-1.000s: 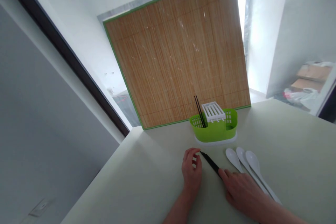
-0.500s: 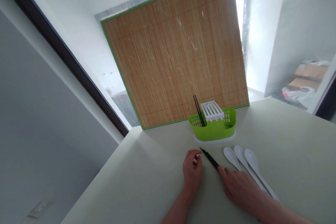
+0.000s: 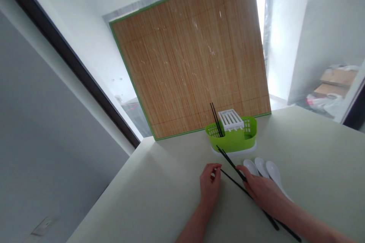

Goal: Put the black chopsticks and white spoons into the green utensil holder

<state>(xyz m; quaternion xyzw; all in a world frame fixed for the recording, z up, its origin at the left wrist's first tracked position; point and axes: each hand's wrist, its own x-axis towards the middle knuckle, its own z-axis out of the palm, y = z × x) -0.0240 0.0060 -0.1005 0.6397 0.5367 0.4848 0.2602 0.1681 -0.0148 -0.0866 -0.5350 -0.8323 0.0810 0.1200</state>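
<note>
My right hand (image 3: 264, 193) is closed around a few black chopsticks (image 3: 230, 162), their thin tips pointing up and left in front of the green holder. A separate black chopstick (image 3: 236, 183) slants below them, low over the white table, and passes under my right hand. At its thin tip my left hand (image 3: 210, 183) pinches with thumb and fingers. Three white spoons (image 3: 261, 167) lie beside my right hand, which covers part of their handles. Behind both hands stands the green utensil holder (image 3: 232, 144) with a white slatted top; two black chopsticks (image 3: 216, 118) lean in its left compartment.
A bamboo mat (image 3: 188, 64) with green edging stands upright along the back of the white table (image 3: 159, 182). Past the table on the right are cardboard boxes (image 3: 338, 79) and plastic bags (image 3: 326, 102).
My right hand has lifted slightly with its chopsticks, whose tips now reach higher. One chopstick has come apart from that bundle, its tip at my left fingers. My left hand has barely moved.
</note>
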